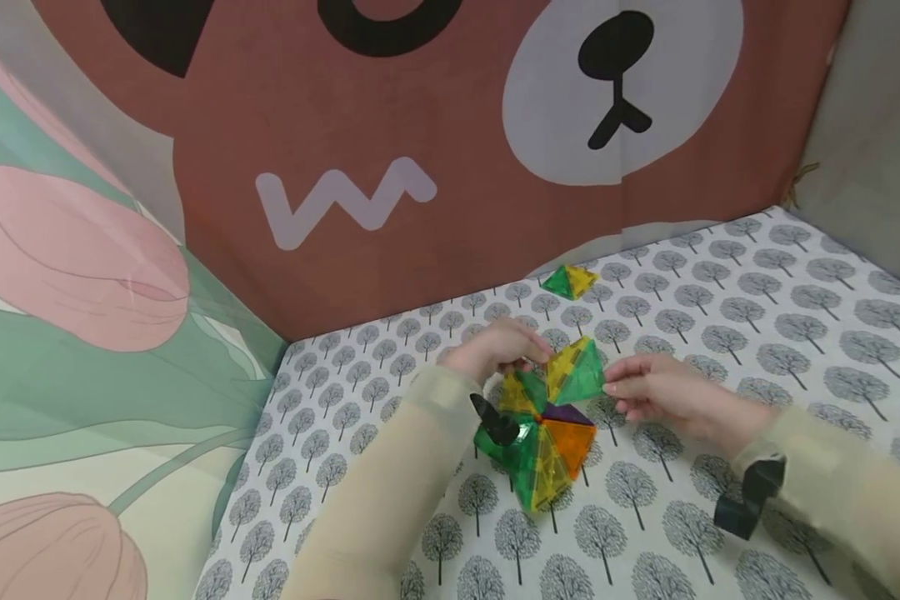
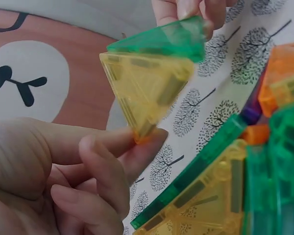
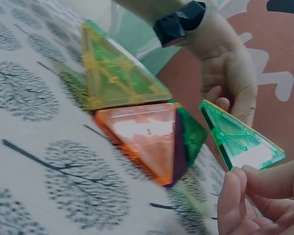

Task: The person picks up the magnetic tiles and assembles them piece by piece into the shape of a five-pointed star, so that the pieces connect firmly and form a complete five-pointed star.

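Note:
Between my two hands is a joined pair of triangular magnetic tiles, one yellow (image 2: 144, 88) and one green (image 3: 245, 139), meeting at an angle along one edge. My left hand (image 1: 498, 346) pinches the yellow tile's lower tip between thumb and finger. On the other side, my right hand (image 1: 667, 392) pinches a corner of the green tile. Just beneath sits a many-sided cluster of triangular magnetic tiles in green, yellow, orange (image 1: 570, 443) and purple (image 3: 180, 147). My left forearm and its wrist camera partly cover that cluster in the head view.
Another green and yellow tile pair (image 1: 570, 282) stands at the back of the surface, near the bear-print curtain (image 1: 450, 150). A cloth printed with grey trees (image 1: 630, 492) covers the surface. A tulip-print curtain (image 1: 82, 258) hangs on the left.

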Tool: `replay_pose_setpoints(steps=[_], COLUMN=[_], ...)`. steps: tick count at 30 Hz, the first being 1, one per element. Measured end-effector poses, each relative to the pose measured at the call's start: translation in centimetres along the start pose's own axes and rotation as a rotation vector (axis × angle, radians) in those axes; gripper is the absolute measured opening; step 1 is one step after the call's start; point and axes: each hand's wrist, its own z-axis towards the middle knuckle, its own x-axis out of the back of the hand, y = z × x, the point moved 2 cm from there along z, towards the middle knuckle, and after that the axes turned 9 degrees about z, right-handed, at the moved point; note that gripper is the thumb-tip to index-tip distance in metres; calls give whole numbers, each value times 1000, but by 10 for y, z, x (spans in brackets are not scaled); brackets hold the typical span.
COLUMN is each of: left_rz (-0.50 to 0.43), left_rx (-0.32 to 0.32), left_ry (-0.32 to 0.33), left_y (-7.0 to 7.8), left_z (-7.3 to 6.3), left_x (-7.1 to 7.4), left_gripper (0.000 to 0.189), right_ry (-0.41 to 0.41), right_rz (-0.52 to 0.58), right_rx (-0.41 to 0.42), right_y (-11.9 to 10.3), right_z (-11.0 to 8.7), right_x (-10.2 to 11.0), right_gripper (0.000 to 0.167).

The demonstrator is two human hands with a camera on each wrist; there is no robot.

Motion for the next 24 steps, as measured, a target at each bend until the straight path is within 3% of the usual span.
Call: replay_pose_setpoints(steps=[10, 19, 24], left_rz=[80, 83, 129], left_rx=[12, 34, 26], left_ry=[-58, -108, -152], left_y=[6, 6, 8], left_z=[-1, -1, -1], left_x=[-8, -11, -11], left_gripper=[9, 7, 7], right_ry=[1, 0, -1], right_rz=[-1, -36, -78], right_rx=[23, 20, 33], right_y=[19, 23, 23], right_z=[-1, -3, -3], right_x=[-7, -11, -14], right_gripper=[28, 27, 21])
